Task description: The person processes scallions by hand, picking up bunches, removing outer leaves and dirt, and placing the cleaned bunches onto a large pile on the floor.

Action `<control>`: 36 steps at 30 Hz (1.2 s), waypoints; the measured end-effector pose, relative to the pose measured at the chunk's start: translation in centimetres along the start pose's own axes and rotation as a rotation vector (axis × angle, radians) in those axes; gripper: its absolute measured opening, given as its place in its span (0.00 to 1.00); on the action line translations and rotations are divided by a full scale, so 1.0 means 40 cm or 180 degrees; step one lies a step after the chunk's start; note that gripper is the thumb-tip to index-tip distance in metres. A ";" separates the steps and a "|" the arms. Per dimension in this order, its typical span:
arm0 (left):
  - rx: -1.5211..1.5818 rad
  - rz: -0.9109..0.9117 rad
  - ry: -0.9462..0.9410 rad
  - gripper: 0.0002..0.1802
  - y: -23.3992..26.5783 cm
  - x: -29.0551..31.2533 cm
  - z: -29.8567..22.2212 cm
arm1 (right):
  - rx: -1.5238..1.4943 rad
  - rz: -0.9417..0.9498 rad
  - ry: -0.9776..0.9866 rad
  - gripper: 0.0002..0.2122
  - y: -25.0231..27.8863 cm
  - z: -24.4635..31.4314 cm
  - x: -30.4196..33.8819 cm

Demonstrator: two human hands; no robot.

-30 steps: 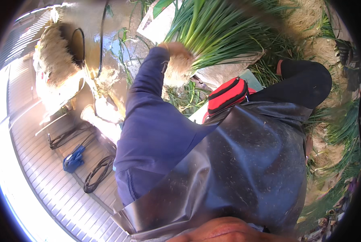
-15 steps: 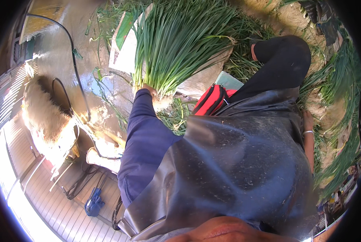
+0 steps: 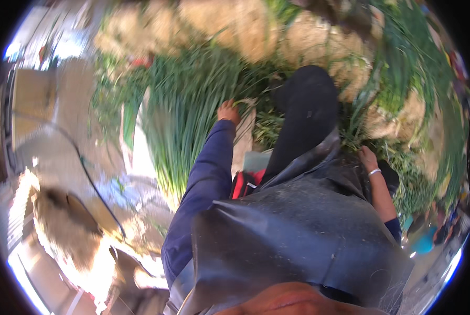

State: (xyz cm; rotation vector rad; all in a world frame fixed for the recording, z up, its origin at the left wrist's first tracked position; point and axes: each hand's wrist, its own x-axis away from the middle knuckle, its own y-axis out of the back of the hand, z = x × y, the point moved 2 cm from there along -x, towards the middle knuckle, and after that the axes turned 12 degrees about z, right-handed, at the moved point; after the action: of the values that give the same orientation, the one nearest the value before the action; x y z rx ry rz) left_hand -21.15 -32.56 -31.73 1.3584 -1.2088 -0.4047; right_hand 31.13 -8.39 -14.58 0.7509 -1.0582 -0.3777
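Observation:
A large pile of scallions [image 3: 180,113] lies left of centre, its long green leaves pointing away from me and its pale stems toward me. At the right edge of the leaves is my left hand [image 3: 228,112], reaching out in a dark blue sleeve; its fingers look partly spread, with nothing plainly held. My right hand [image 3: 367,158], with a light band on the wrist, hangs low on the right beside my dark apron [image 3: 298,220], close to loose green trimmings [image 3: 408,178]. Its fingers are blurred, and their hold cannot be made out.
Across the far side lie bundles with tan root ends [image 3: 227,23]. More scallions [image 3: 418,58] are heaped at the right. A red and black pouch [image 3: 240,185] sits near my bent leg [image 3: 311,105]. A dark hose [image 3: 91,176] crosses the floor at left.
My left hand has left the root end of the scallions and moved along to their leaves. The view has swung, bringing the far bundles and more of my right arm into sight.

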 end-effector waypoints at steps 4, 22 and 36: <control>0.0023 0.1831 0.0756 0.24 -0.036 -0.082 -0.062 | -0.0424 0.0043 -0.0458 0.10 -0.004 -0.001 0.070; 0.0313 -0.3260 -0.1636 0.14 0.945 0.278 -0.714 | -0.0991 -0.0802 -0.0127 0.16 0.013 -0.062 0.065; 0.0327 0.1468 -0.3678 0.11 0.292 0.111 -1.252 | -0.5126 -0.1601 -0.0639 0.48 0.155 -0.513 -0.084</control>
State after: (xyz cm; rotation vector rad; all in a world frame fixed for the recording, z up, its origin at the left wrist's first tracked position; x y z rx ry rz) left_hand 17.25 -7.35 -8.22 0.8244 -2.4445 -0.8446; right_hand 47.36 5.60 -18.05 -0.5218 -0.4286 -1.5001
